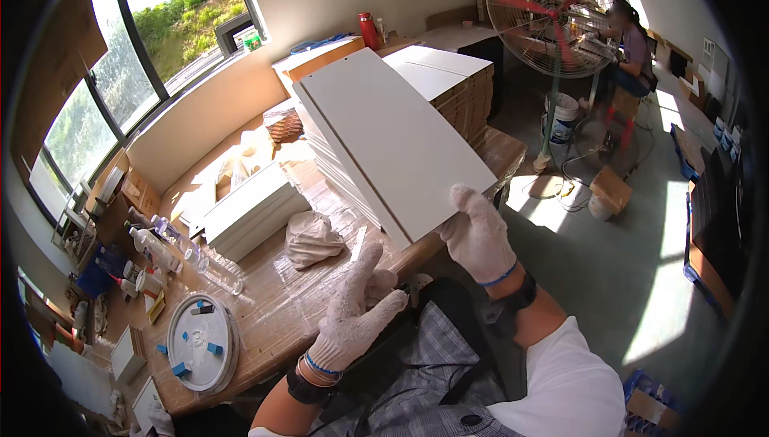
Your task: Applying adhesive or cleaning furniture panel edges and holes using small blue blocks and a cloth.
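A long white panel (400, 136) with a dark groove along its left side lies on top of a stack of similar panels (340, 166) on the table. My right hand (481, 237), in a white knit glove, grips the panel's near right corner. Its thumb lies on the top face, and the fingers under the edge are hidden. My left hand (358, 317), gloved too, is held over the table's near edge, thumb and fingers apart. Close to its fingertips lies a thin white strip (358, 243). A crumpled pale cloth (313, 240) rests just beyond it.
White boxes or panels (252, 213) and clear bottles (156, 249) stand at left, near a round white lid (228, 349) carrying small blue blocks. More stacked panels (436, 72) stand behind. A large caged fan (553, 16) and a seated person (633, 56) are at far right.
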`<state>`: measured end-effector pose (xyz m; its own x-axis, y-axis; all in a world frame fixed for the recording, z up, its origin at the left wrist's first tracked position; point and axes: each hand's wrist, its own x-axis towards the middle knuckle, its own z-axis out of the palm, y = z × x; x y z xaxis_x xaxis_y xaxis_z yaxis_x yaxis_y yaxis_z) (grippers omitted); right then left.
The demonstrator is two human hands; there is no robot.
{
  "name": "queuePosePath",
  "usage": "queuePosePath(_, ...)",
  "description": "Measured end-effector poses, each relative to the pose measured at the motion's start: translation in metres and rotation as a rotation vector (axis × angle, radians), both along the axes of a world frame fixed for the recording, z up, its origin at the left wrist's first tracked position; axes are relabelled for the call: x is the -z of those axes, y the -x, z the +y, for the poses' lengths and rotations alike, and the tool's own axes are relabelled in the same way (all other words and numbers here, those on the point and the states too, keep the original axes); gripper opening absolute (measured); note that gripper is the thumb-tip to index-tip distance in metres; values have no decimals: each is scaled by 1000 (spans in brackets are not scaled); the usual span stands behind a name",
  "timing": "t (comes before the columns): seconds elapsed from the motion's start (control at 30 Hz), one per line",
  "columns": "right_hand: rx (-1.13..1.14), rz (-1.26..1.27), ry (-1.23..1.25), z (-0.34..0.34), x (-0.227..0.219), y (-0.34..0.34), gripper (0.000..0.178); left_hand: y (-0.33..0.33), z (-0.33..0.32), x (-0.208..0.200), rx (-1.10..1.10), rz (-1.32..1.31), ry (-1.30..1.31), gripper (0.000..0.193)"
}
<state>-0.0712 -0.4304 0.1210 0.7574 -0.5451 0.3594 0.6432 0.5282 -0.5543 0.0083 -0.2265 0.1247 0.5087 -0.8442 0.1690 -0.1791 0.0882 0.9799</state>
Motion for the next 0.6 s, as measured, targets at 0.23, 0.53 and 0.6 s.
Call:
queuePosePath(0.23,198,263,137,-172,-37,-24,34,-72,34,86,-404,-468,-200,71)
queuePosePath(0.53,388,426,332,-255,-17,-88,28,-116,110,142,-712,-847,-471,71)
queuePosePath(0.6,403,612,301,-246,-25,-91,34,-118,121,147,-745,-860,-540,71)
